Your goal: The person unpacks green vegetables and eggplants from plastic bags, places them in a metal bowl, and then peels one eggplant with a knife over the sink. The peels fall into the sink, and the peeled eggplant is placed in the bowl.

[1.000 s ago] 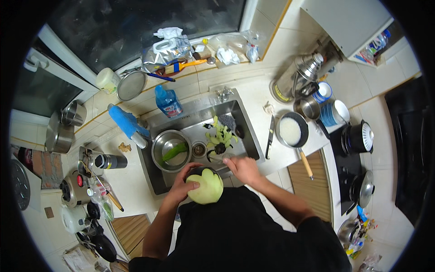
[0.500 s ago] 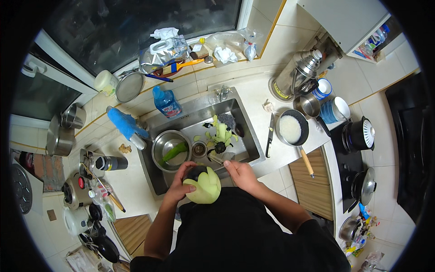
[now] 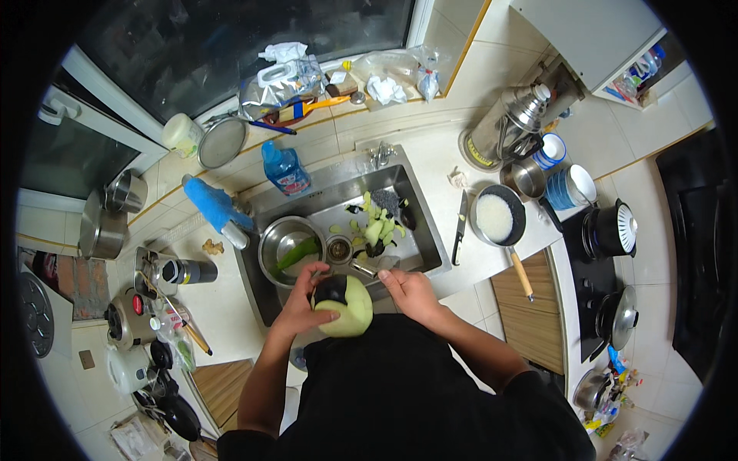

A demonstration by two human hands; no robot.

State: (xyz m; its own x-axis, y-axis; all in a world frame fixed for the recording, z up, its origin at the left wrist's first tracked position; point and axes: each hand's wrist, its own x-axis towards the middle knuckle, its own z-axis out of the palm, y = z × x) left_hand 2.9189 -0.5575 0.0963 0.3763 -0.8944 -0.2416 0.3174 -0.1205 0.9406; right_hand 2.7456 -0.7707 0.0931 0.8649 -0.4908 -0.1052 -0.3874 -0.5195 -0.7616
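Note:
My left hand (image 3: 302, 307) is wrapped round a big round eggplant (image 3: 350, 313) at the sink's near edge. Most of its visible flesh is bare and pale green; a dark patch of skin shows at the upper left. Between the fingers of my right hand (image 3: 411, 293) is a metal peeler (image 3: 364, 268), its head reaching left over the sink beyond the eggplant, apart from it. Pale and dark peelings (image 3: 377, 228) lie in the sink (image 3: 421, 230). A steel bowl (image 3: 265, 253) holding a long green pepper (image 3: 298, 253) stands in the sink's left part.
Right of the sink are a knife (image 3: 460, 230) and a small pan (image 3: 516, 227) of white grains, its wooden handle past the counter edge. A steel thermos (image 3: 492, 134) stands behind. Ginger (image 3: 213, 247) and a dark cup (image 3: 192, 272) are at left; a blue bottle (image 3: 284, 169) stands behind the sink.
The eggplant has turned in my left hand and shows more dark skin. A strip of peel that stood out from it is gone, and the peelings in the sink lie differently.

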